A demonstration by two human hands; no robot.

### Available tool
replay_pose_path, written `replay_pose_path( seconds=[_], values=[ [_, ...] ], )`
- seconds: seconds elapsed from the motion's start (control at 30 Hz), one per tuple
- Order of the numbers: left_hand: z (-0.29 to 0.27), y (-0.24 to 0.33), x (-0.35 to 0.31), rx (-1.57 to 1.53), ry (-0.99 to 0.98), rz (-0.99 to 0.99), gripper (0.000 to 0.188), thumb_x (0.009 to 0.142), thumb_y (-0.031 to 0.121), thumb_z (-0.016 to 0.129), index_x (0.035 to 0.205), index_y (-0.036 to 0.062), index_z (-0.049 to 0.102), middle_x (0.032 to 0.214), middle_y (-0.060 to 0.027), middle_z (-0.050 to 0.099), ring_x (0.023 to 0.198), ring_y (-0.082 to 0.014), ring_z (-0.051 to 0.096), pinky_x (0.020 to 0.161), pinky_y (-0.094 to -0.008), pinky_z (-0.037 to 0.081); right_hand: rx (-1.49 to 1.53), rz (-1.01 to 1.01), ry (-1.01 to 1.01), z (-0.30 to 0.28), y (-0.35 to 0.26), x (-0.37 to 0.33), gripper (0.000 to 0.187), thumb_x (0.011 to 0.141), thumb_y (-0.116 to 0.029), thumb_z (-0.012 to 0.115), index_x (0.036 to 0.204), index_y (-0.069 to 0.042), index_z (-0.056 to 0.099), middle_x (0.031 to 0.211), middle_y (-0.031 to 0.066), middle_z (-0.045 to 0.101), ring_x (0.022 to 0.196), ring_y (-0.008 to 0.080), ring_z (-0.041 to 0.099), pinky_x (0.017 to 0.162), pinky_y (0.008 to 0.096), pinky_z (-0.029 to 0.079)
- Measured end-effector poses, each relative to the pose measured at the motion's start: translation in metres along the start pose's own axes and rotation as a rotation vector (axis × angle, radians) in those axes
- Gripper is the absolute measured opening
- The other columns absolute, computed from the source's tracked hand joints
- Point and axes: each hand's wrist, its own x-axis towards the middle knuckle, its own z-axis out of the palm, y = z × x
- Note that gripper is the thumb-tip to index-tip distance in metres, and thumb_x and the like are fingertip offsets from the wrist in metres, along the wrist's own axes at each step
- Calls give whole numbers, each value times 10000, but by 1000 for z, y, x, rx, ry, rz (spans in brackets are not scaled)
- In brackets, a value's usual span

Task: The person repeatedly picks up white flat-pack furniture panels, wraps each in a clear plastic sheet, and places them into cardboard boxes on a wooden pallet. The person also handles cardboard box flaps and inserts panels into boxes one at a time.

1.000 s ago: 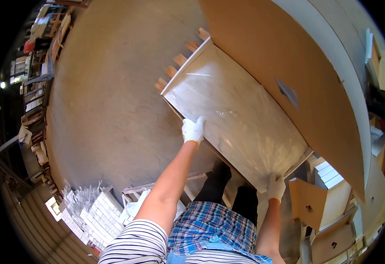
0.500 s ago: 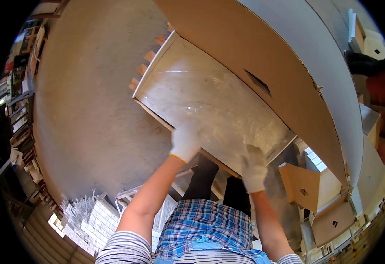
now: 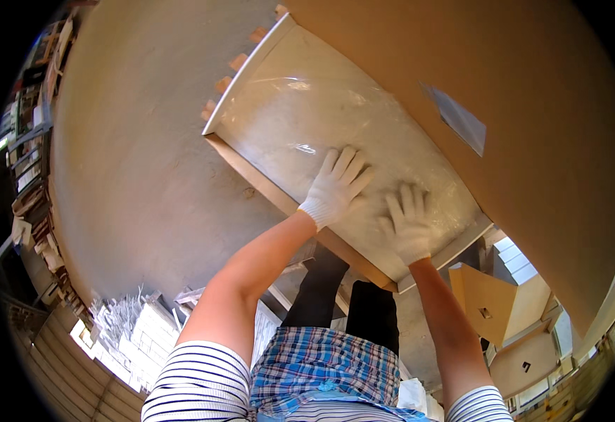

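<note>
An open, shallow cardboard box (image 3: 265, 175) lies at a slant in front of me, and a shiny clear plastic sheet (image 3: 335, 91) spreads across its inside. My left hand (image 3: 333, 184), in a white knit glove, lies on the plastic with fingers spread. Beside it on the right, my right hand (image 3: 409, 225) wears the same kind of glove and rests on the sheet, fingers apart and slightly blurred. Neither hand holds anything. What lies under the plastic is hard to make out. A large brown cardboard flap (image 3: 533, 91) rises along the far right side, with a slot (image 3: 457, 121) cut through it.
Wooden slat ends (image 3: 238, 62) stick out past the box's far left edge. Bundled white pieces (image 3: 149, 337) stand at the lower left. Smaller open cartons (image 3: 487, 302) sit at the lower right. Stacked materials (image 3: 36, 141) line the far left, beyond the concrete floor (image 3: 131, 141).
Both hands have moved farther in over the plastic, and their fingers now lie spread. The big flap has swung right and lower, so its white outer side no longer shows as before.
</note>
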Motion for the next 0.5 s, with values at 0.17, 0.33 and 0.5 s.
replay_pose_path(
  seconds=[0.17,0.33,0.5],
  values=[
    [5,-2,11,4,-79,172,624,707,331,697,1247,51,561,1323,-163,489,1250,-363,422,1062,-523,328,42,-100,-157,-11,5,25,554,834,-312,653,1310,-66,512,1349,157,463,1287,386,390,1098,554,308],
    [18,-24,51,152,-61,105,554,816,336,639,1292,67,548,1347,-167,511,1275,-321,447,1056,-494,355,-143,22,1,-5,50,24,530,896,-283,589,1380,-92,487,1442,134,442,1317,365,403,1129,537,273],
    [-24,-151,96,597,163,-722,542,872,370,625,1320,94,494,1310,-157,526,1232,-287,491,945,-467,434,-163,411,47,-25,85,-13,505,918,-228,573,1397,-102,479,1487,124,431,1325,347,426,1095,517,337]
  ],
)
